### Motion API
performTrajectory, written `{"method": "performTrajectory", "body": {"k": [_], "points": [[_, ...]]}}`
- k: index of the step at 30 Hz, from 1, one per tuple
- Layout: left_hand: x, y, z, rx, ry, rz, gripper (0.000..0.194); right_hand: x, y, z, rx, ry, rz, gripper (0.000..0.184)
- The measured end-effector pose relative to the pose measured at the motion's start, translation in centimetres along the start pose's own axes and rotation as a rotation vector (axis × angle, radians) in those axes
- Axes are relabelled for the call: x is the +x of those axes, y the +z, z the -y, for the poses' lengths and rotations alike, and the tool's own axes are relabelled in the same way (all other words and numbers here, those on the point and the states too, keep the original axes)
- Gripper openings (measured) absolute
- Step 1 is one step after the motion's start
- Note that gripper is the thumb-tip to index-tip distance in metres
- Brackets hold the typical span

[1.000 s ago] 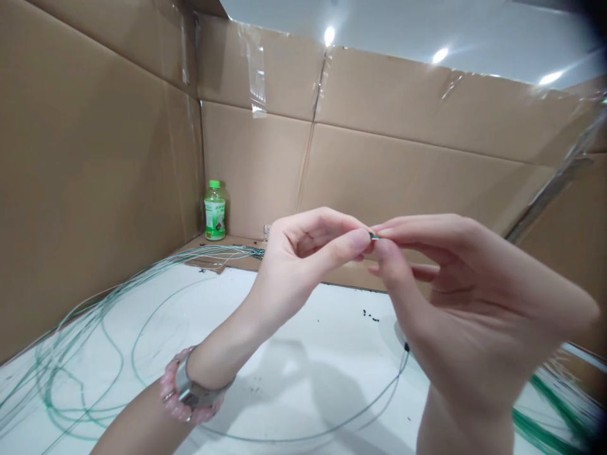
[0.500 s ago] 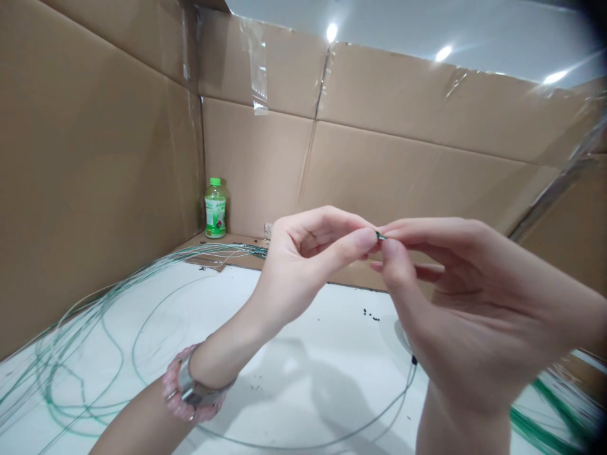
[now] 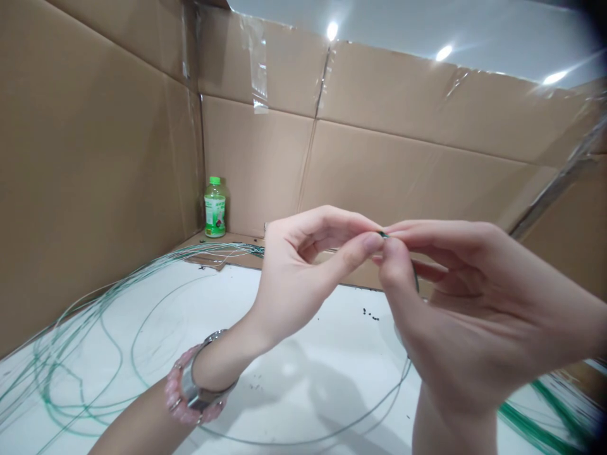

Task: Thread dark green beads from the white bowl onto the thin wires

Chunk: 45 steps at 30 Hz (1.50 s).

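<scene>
In front of me my two hands meet at the fingertips above the white table. My left hand (image 3: 322, 259), with a pink bead bracelet and a metal band at its wrist, pinches a tiny black piece (image 3: 382, 234) between thumb and index finger. Touching it, my right hand (image 3: 441, 284) grips a thin green wire (image 3: 416, 278) with thumb and index finger. Part of this wire shows behind the right thumb. The fingertips hide most of the piece and the wire's end.
Loose green and white wires (image 3: 102, 303) spread over the white table (image 3: 227, 303) at left. Another green bundle (image 3: 540, 430) lies at lower right. Small black bits (image 3: 370, 315) dot the tabletop. A green-capped bottle (image 3: 215, 208) stands by the cardboard wall (image 3: 265, 164).
The fingertips have closed up, so less of the small piece shows between them. My left hand's fingertips have shifted slightly right. A stretch of green wire now shows behind my right thumb.
</scene>
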State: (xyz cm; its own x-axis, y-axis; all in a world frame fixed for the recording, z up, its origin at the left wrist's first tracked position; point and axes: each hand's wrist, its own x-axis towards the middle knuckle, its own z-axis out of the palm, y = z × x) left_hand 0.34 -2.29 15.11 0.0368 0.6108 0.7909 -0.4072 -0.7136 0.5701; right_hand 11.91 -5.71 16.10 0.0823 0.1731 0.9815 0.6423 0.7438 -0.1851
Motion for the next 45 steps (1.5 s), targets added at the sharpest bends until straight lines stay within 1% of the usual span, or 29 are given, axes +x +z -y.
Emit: {"method": "performTrajectory", "body": {"k": [3, 6, 9, 11, 13, 14, 16, 19, 22, 24, 28, 30, 33, 37, 45], "points": [[-0.2, -0.1, 0.1, 0.077, 0.078, -0.015, 0.008, 0.0, 0.1, 0.3, 0.052, 0.033, -0.012, 0.026], [-0.2, -0.4, 0.3, 0.189, 0.188, -0.029, 0.011, 0.1, -0.1, 0.3, 0.129, 0.102, 0.017, 0.019], [0.0, -0.7, 0.4, 0.286, 0.351, -0.038, 0.013, 0.5, -0.4, -0.3, 0.211, 0.149, 0.128, 0.014], [0.2, -1.0, 0.4, 0.335, 0.415, -0.023, 0.014, 0.8, -0.7, -0.9, 0.283, 0.167, 0.227, 0.013], [0.4, -1.3, 0.2, 0.352, 0.402, 0.01, 0.012, 0.9, -0.8, -1.5, 0.347, 0.195, 0.302, 0.012], [0.5, -1.4, 0.1, 0.345, 0.375, 0.028, 0.011, 1.0, -0.8, -1.7, 0.368, 0.208, 0.313, 0.011], [0.7, -1.5, 0.0, 0.308, 0.321, 0.066, 0.009, 1.0, -0.7, -2.0, 0.384, 0.22, 0.307, 0.01], [0.9, -1.8, 0.0, 0.256, 0.278, 0.12, 0.006, 1.0, -0.6, -2.1, 0.389, 0.22, 0.31, 0.009], [1.1, -2.1, 0.1, 0.26, 0.267, 0.131, 0.002, 1.1, -0.5, -2.1, 0.411, 0.225, 0.341, 0.011], [1.3, -2.4, 0.2, 0.284, 0.264, 0.136, 0.004, 1.2, -0.4, -2.2, 0.43, 0.233, 0.349, 0.012], [1.3, -2.6, 0.2, 0.299, 0.301, 0.186, 0.012, 1.3, -0.1, -2.3, 0.481, 0.256, 0.362, 0.015], [1.2, -2.8, 0.2, 0.307, 0.344, 0.164, 0.016, 1.2, -0.1, -2.5, 0.486, 0.275, 0.356, 0.014], [1.1, -3.0, 0.4, 0.369, 0.394, 0.098, 0.022, 1.0, -0.1, -2.5, 0.474, 0.304, 0.332, 0.012], [1.0, -3.0, 0.7, 0.422, 0.403, 0.088, 0.018, 0.9, -0.1, -2.3, 0.488, 0.308, 0.327, 0.013], [1.2, -2.8, 0.2, 0.405, 0.408, 0.139, 0.014, 1.0, 0.1, -2.1, 0.517, 0.31, 0.327, 0.015]]}}
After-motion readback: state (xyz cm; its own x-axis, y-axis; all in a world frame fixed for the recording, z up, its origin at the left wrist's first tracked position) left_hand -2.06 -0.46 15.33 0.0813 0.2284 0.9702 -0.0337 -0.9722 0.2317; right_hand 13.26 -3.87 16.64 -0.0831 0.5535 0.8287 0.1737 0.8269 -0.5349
